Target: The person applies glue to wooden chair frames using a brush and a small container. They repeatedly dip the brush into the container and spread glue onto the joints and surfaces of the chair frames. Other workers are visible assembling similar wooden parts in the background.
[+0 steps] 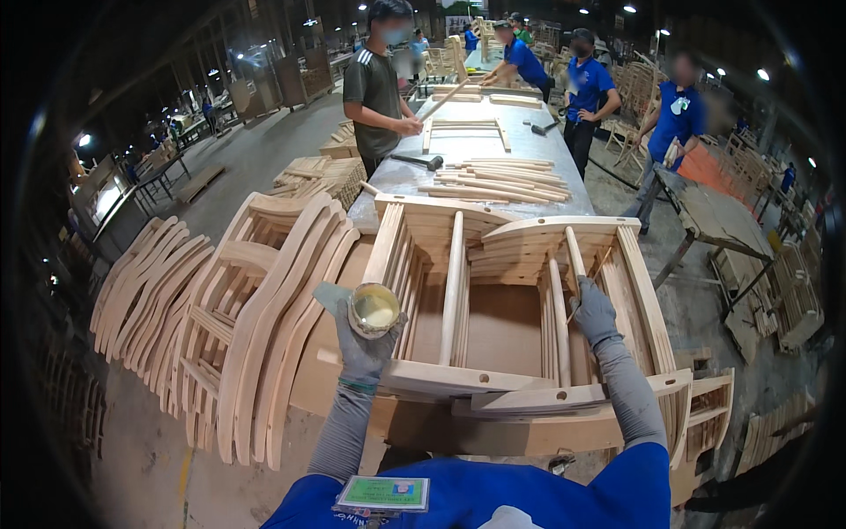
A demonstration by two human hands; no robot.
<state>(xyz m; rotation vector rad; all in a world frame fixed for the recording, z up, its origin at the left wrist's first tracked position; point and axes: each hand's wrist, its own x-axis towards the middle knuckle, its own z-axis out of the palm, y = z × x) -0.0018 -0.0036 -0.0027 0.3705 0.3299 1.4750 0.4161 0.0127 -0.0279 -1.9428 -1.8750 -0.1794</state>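
My left hand, in a grey glove, grips a round can with pale yellow paste inside. A flat grey-green piece juts out beside the can; what it is I cannot make out. My right hand, also gloved, is closed by a rung of the stacked wooden frames. Whatever its fingers hold is hidden. These pale frames lie in front of me, with round rungs between curved side rails. Both hands are over them, the left at their left side, the right inside the right part.
Curved wooden frames are stacked on the left. Beyond, a long table carries loose wooden sticks, a mallet and another frame. A person in a dark shirt stands at its left; several people in blue are around its right side.
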